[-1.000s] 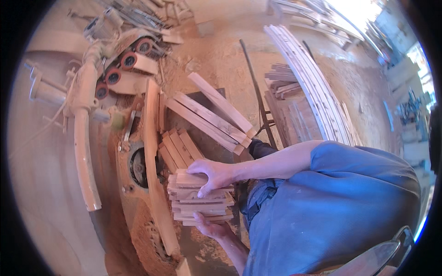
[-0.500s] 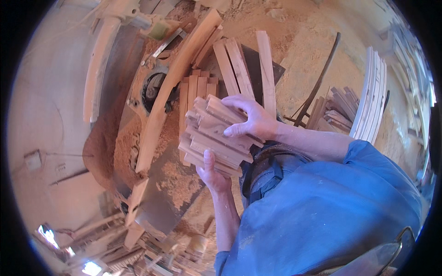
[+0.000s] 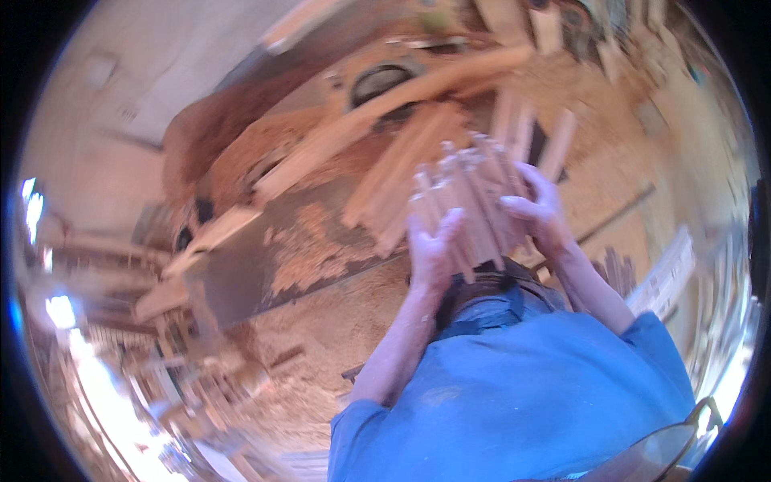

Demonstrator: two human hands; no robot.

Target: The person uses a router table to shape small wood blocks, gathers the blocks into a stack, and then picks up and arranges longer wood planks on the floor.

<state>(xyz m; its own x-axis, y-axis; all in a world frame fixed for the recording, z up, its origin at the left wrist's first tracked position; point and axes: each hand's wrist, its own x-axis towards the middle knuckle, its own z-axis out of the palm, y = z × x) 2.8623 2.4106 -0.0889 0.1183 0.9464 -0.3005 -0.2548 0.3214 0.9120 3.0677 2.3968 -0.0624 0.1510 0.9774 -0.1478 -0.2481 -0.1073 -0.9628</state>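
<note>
A bundle of several short grooved wooden strips [image 3: 470,205] is held in front of my body, blurred by motion. My left hand [image 3: 432,253] grips its left side with the thumb up along the wood. On the opposite side, my right hand [image 3: 540,210] is wrapped round the strips, its thumb over the top. Fingers under the bundle are hidden. Just beyond it, a stack of longer wooden strips [image 3: 414,173] lies on the dark machine table [image 3: 229,285].
A curved wooden board [image 3: 337,145] crosses the machine beside a dark round opening [image 3: 381,84]. Sawdust [image 3: 309,253] covers part of the table and the floor. Pale boards [image 3: 666,273] stand at right; wood pieces [image 3: 217,398] lie at lower left.
My view has swung round, so the machine and table now appear turned. The bundle has shifted right in the picture, its strips now pointing more toward my body. Both hands still hold it.
</note>
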